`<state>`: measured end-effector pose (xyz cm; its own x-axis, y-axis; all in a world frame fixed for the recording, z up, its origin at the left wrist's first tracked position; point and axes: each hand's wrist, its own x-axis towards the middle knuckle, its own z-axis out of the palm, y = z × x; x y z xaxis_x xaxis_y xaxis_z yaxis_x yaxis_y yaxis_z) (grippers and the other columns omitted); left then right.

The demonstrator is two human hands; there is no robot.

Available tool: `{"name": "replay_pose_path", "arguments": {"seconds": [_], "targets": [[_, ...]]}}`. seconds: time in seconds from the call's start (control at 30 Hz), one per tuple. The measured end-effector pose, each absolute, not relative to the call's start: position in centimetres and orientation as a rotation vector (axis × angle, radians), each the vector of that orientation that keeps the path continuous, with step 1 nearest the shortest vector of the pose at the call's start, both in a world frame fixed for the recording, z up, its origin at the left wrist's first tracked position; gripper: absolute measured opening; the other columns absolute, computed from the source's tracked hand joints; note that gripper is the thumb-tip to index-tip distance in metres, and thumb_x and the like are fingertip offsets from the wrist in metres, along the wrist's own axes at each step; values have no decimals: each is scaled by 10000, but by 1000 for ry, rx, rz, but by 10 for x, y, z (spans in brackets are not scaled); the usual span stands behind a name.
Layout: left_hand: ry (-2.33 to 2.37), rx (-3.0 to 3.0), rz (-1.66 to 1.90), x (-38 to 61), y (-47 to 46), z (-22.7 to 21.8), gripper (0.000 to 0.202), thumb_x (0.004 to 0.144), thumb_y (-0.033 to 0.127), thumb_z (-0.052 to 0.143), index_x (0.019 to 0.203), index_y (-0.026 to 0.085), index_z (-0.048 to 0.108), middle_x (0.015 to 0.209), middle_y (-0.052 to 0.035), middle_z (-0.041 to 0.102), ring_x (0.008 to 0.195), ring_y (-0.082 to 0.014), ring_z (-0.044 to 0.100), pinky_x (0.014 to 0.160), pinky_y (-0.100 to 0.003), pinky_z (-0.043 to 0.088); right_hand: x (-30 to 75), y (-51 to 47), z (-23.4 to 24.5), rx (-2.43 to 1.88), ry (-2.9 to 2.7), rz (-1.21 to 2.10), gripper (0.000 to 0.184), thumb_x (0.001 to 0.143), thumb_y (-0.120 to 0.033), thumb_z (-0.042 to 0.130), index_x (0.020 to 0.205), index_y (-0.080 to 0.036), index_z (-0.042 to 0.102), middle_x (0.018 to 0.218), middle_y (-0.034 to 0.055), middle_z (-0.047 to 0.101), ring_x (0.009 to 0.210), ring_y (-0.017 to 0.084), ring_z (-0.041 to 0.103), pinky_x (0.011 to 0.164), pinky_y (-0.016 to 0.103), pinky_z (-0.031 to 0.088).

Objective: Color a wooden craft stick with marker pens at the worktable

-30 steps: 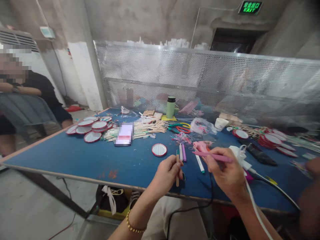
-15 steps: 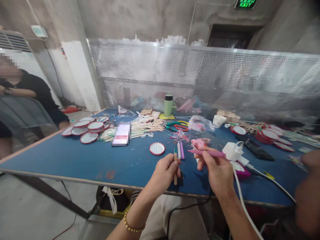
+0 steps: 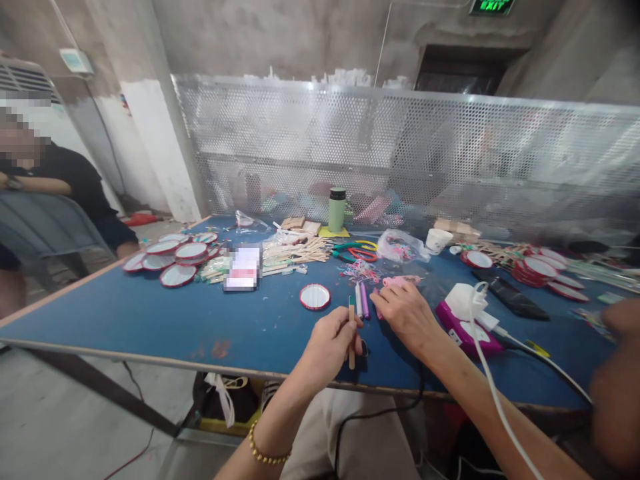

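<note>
My left hand [image 3: 333,337] is closed on a flat wooden craft stick [image 3: 352,347] with a green spot near its top, held upright close to the table's front edge. My right hand [image 3: 403,313] reaches down to the tabletop, its fingers bent over a pink pen [image 3: 377,308]; only part of the pen shows beneath them. Just left of it lie a purple pen [image 3: 365,303] and a pale one [image 3: 359,301], side by side. Behind the right fingers is a pink glue gun [image 3: 400,281], partly covered. A red-rimmed round lid [image 3: 315,297] lies left of the pens.
Red-rimmed lids [image 3: 178,275] lie piled at left, near a phone [image 3: 243,269] and loose wooden sticks [image 3: 305,252]. Pliers [image 3: 363,252], a green bottle [image 3: 337,210] and a paper cup [image 3: 439,241] stand farther back. A magenta power strip [image 3: 467,333] with cables sits right. Another person [image 3: 65,180] sits left.
My right hand has lowered the pink pen from the air to the table beside the other pens, turning palm down. The left hand and its stick have stayed put.
</note>
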<state>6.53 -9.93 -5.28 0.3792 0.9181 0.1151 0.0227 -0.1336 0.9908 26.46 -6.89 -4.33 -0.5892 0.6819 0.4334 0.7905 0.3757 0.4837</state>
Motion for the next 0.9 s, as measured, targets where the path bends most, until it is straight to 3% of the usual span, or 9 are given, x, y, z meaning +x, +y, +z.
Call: {"name": "replay_pose_path", "arguments": {"seconds": [0.3, 0.43, 0.67, 0.9], "targets": [[882, 1468, 983, 67, -100, -54, 179, 886, 331, 465, 886, 174, 549, 575, 28, 567, 437, -86, 412, 468, -200, 341, 248, -66, -21, -1417, -2495, -920, 201, 960, -114, 542, 824, -174, 677, 810, 84, 690, 791, 233, 563, 722, 358, 280], [901, 1497, 986, 66, -99, -53, 167, 889, 311, 444, 867, 176, 540, 576, 25, 568, 437, -86, 411, 472, -200, 342, 230, -56, -18, -1411, -2685, -862, 177, 933, -96, 588, 830, -170, 712, 886, 98, 711, 887, 243, 585, 744, 355, 302], [887, 1496, 983, 66, -99, -53, 164, 882, 297, 432, 880, 171, 538, 570, 27, 563, 437, -84, 412, 471, -196, 342, 223, -44, -22, -1391, -2806, -824, 181, 924, -89, 596, 810, -174, 708, 840, 85, 704, 899, 245, 614, 780, 359, 351], [856, 1438, 985, 66, -100, -53, 181, 877, 350, 490, 877, 177, 543, 561, 36, 561, 414, -78, 401, 450, -199, 323, 242, -38, -17, -1148, -2644, -861, 153, 923, -71, 534, 866, -175, 631, 798, 62, 688, 762, 206, 621, 705, 319, 379]]}}
